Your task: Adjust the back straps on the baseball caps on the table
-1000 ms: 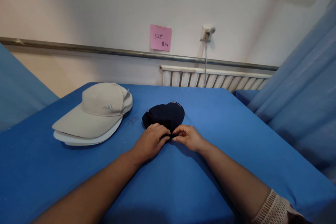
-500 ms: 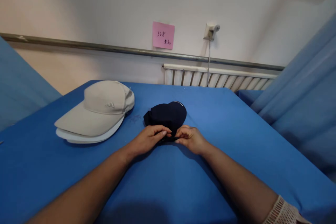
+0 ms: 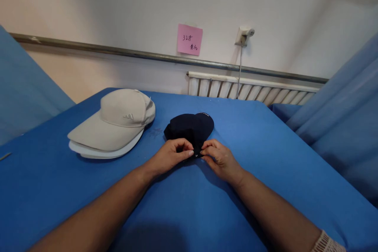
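A dark navy cap [image 3: 189, 125] lies on the blue-covered table [image 3: 183, 201], its brim pointing back and to the right. At the cap's near edge, my left hand [image 3: 174, 152] pinches the dark strap between thumb and fingers. Just to the right, my right hand [image 3: 220, 159] pinches the same strap, its fingertips close to those of the left. A small shiny spot shows on the strap between them. The fingers partly cover the strap, so its fastening cannot be made out.
Stacked beige and white caps [image 3: 121, 114] sit at the left of the table. Behind are a metal rail [image 3: 147, 54], a radiator [image 3: 248, 86], a pink note [image 3: 189, 39] and a socket with a plug [image 3: 244, 36]. Blue curtains [image 3: 345, 126] hang on both sides.
My left fingers have shifted along the strap and now pinch it close to my right fingertips. Both hands stay at the cap's near edge. The whole view has drifted slightly.
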A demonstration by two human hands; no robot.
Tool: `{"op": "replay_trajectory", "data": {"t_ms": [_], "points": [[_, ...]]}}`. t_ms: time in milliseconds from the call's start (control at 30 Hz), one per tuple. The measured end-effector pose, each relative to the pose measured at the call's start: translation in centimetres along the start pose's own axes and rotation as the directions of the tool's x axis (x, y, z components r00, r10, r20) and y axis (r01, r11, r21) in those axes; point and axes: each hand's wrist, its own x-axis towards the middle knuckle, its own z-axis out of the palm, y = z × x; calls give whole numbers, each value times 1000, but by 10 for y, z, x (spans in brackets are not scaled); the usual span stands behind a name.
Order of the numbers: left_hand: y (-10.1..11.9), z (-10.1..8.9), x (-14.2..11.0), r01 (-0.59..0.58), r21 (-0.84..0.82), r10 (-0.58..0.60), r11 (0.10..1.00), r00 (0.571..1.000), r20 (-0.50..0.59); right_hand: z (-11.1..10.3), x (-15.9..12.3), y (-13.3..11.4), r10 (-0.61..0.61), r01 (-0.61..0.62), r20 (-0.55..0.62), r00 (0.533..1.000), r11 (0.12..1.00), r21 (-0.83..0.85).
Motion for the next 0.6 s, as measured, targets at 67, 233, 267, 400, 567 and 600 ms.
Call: {"op": "replay_trajectory", "data": {"t_ms": [67,233,267,400,567,600], "points": [[2,-1,-1,5,-35,-5,999,1000,0,-1,0,0,-3,3,2,1000,1000,-10],[2,0,0,24,-71,-28,997,998,-53,-1,0,2,-12,12,-13,1000,1000,-18],[1,1,0,29,-78,-34,997,997,-67,-1,0,2,-17,17,-13,1000,1000,-20],[-5,6,2,10,-107,-23,994,992,-123,0,0,1,-27,26,-14,1000,999,-28],[-8,6,3,-26,-101,18,995,997,-78,-1,2,3,-27,26,-23,999,999,-38],[-7,5,2,-21,-76,16,997,998,-68,-1,2,3,-27,26,-20,999,999,-39]]}}
